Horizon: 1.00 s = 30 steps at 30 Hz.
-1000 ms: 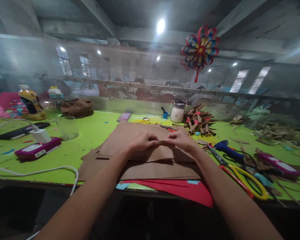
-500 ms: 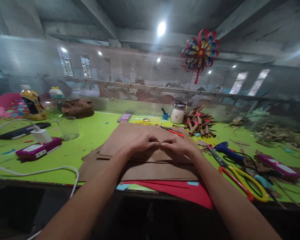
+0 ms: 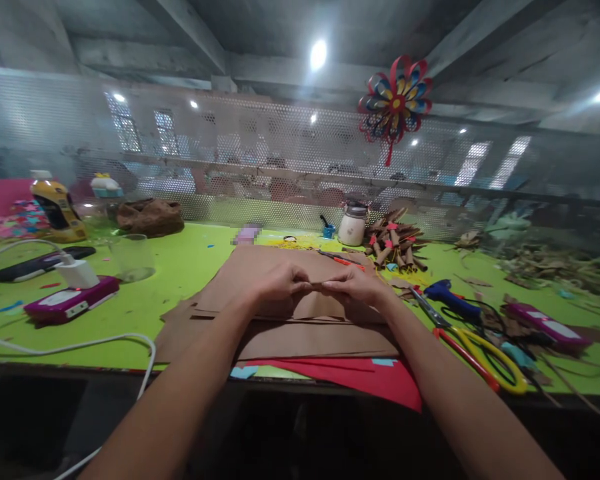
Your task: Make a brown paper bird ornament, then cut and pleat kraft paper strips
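Observation:
A small, narrow piece of brown paper (image 3: pixel 317 285), perhaps rolled, spans the gap between my two hands. My left hand (image 3: pixel 281 283) pinches one end of it with thumb and fingers, and my right hand (image 3: pixel 356 287) pinches the other. Both hands are over a stack of brown paper sheets (image 3: pixel 275 341) at the middle of the table edge. Behind them, a red-handled cutting tool (image 3: pixel 341 259) lies on the stack. Red paper sheets (image 3: pixel 380 383) stick out from under the stack at the front.
Right of the stack are large scissors (image 3: pixel 473 357), a blue glue gun (image 3: pixel 453 298) and a purple box (image 3: pixel 547 327). Brown paper rolls (image 3: pixel 400 243) are heaped beside a white jar (image 3: pixel 353 225). Leftward stand a clear cup (image 3: pixel 133 259), a purple power bank (image 3: pixel 73 300) and a bottle (image 3: pixel 59 208).
My fingertips have drawn slightly apart, so more of the small brown paper piece shows between them. The whole view has shifted a little.

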### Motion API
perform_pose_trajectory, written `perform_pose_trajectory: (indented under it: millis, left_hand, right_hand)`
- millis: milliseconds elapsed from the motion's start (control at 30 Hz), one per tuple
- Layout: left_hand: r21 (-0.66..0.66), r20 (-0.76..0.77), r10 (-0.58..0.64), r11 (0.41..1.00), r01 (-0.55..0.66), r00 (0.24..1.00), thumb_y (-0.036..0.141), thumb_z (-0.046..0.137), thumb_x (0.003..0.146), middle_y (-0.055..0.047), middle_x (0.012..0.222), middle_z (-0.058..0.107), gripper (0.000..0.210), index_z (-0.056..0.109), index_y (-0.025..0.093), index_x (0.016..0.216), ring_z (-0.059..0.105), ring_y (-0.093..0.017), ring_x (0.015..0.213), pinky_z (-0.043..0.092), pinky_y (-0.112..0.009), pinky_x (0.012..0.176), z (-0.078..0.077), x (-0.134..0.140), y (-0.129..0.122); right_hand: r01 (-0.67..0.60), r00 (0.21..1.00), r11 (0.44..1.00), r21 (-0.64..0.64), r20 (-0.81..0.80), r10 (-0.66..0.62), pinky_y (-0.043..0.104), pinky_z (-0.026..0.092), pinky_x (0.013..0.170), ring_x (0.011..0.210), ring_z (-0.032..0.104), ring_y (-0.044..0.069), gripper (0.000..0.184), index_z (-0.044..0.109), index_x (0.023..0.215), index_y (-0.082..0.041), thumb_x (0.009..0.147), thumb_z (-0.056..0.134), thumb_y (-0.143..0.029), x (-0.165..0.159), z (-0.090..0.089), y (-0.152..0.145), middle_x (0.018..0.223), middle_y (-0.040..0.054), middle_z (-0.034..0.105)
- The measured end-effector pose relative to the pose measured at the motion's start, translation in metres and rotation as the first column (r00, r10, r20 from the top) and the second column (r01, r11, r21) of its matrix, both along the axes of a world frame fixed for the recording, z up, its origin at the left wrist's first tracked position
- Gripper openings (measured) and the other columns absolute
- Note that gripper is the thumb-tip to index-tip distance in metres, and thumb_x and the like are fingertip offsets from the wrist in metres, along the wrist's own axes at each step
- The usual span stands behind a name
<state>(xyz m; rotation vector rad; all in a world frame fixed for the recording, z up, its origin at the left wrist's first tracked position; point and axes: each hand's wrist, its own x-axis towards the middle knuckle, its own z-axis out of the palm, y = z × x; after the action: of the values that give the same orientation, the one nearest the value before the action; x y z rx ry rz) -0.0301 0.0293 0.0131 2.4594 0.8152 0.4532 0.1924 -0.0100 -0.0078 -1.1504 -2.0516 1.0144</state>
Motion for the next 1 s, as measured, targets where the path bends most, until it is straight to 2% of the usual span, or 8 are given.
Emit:
perform_pose_trajectory:
  millis: [100, 233, 367, 467, 567, 667, 767, 1000]
  left_hand:
    - [-0.047, -0.010, -0.023, 0.999, 0.022, 1.000, 0.044, 0.049, 0.081, 0.000, 0.056, 0.053, 0.037, 0.064, 0.012, 0.072, 0.043, -0.010, 0.054, 0.029, -0.022, 0.051, -0.001, -0.002, 0.001]
    - [-0.162, 0.014, -0.020, 0.987, 0.022, 1.000, 0.042, 0.047, 0.082, 0.000, 0.052, 0.052, 0.036, 0.062, 0.012, 0.069, 0.044, -0.011, 0.050, 0.030, -0.022, 0.049, -0.009, -0.005, 0.006]
    - [-0.119, 0.010, 0.015, 0.993, -0.014, 1.000, 0.036, 0.049, 0.080, 0.001, 0.052, 0.052, 0.028, 0.060, 0.015, 0.066, 0.044, -0.010, 0.051, 0.030, -0.022, 0.050, -0.012, -0.008, 0.015]
    - [-0.133, 0.064, 0.012, 0.991, -0.003, 0.998, 0.037, 0.052, 0.080, 0.001, 0.054, 0.054, 0.028, 0.059, 0.015, 0.066, 0.045, -0.010, 0.053, 0.031, -0.022, 0.052, -0.005, -0.010, 0.017]
    - [-0.285, 0.220, -0.021, 0.955, 0.085, 0.975, 0.041, 0.052, 0.082, 0.002, 0.053, 0.054, 0.030, 0.059, 0.014, 0.071, 0.046, -0.010, 0.051, 0.032, -0.022, 0.053, 0.005, -0.014, 0.010]
    - [-0.414, 0.355, -0.054, 0.886, 0.209, 0.933, 0.041, 0.054, 0.083, 0.002, 0.053, 0.055, 0.028, 0.060, 0.015, 0.079, 0.046, -0.008, 0.050, 0.032, -0.021, 0.053, 0.010, -0.015, 0.001]
    - [-0.566, 0.368, -0.105, 0.763, 0.312, 0.924, 0.040, 0.059, 0.080, 0.002, 0.057, 0.058, 0.026, 0.061, 0.015, 0.085, 0.048, -0.008, 0.051, 0.034, -0.021, 0.054, 0.008, -0.011, -0.006]
    - [-0.754, 0.399, -0.165, 0.501, 0.425, 0.902, 0.042, 0.063, 0.075, -0.007, 0.081, 0.065, 0.035, 0.061, 0.013, 0.094, 0.060, -0.016, 0.069, 0.045, -0.031, 0.069, -0.008, 0.002, -0.016]
  right_hand:
    - [-0.056, 0.998, 0.998, 0.013, 0.018, 0.056, 0.021, 0.029, 0.046, 0.045, 0.040, 0.007, 0.045, 0.064, 0.075, -0.012, 0.082, 0.048, -0.053, 0.004, 0.002, 0.000, 0.049, -0.0037, 0.047]
    - [0.011, 0.998, 0.999, 0.034, 0.059, -0.013, 0.021, 0.031, 0.046, 0.046, 0.044, 0.008, 0.043, 0.059, 0.069, -0.013, 0.082, 0.047, -0.053, 0.009, 0.006, 0.000, 0.048, -0.0035, 0.048]
    - [0.053, 0.998, 0.999, -0.010, 0.015, -0.053, 0.020, 0.030, 0.043, 0.041, 0.043, 0.008, 0.041, 0.055, 0.066, -0.015, 0.082, 0.048, -0.053, 0.012, 0.004, 0.002, 0.042, -0.0050, 0.046]
    - [0.047, 0.985, 0.998, -0.049, -0.162, -0.054, 0.020, 0.032, 0.041, 0.041, 0.044, 0.008, 0.038, 0.057, 0.068, -0.015, 0.079, 0.055, -0.052, 0.015, 0.001, 0.006, 0.047, -0.0043, 0.048]
    - [0.046, 0.881, 0.997, -0.060, -0.468, -0.068, 0.022, 0.040, 0.046, 0.049, 0.050, 0.010, 0.036, 0.061, 0.078, -0.016, 0.079, 0.055, -0.052, 0.015, 0.003, 0.007, 0.060, -0.0004, 0.056]
    - [0.017, 0.804, 1.000, -0.024, -0.594, -0.028, 0.026, 0.048, 0.060, 0.065, 0.059, 0.014, 0.033, 0.063, 0.097, -0.019, 0.076, 0.061, -0.045, 0.008, 0.009, 0.000, 0.074, 0.0025, 0.064]
    - [-0.092, 0.860, 0.995, -0.026, -0.507, 0.067, 0.028, 0.049, 0.069, 0.077, 0.061, 0.017, 0.039, 0.063, 0.105, -0.023, 0.069, 0.069, -0.036, -0.004, 0.015, -0.012, 0.083, 0.0025, 0.068]
    - [-0.156, 0.905, 0.987, 0.038, -0.395, 0.158, 0.031, 0.046, 0.070, 0.071, 0.056, 0.016, 0.026, 0.069, 0.082, -0.014, 0.068, 0.071, -0.036, -0.013, 0.015, -0.016, 0.077, 0.0052, 0.065]
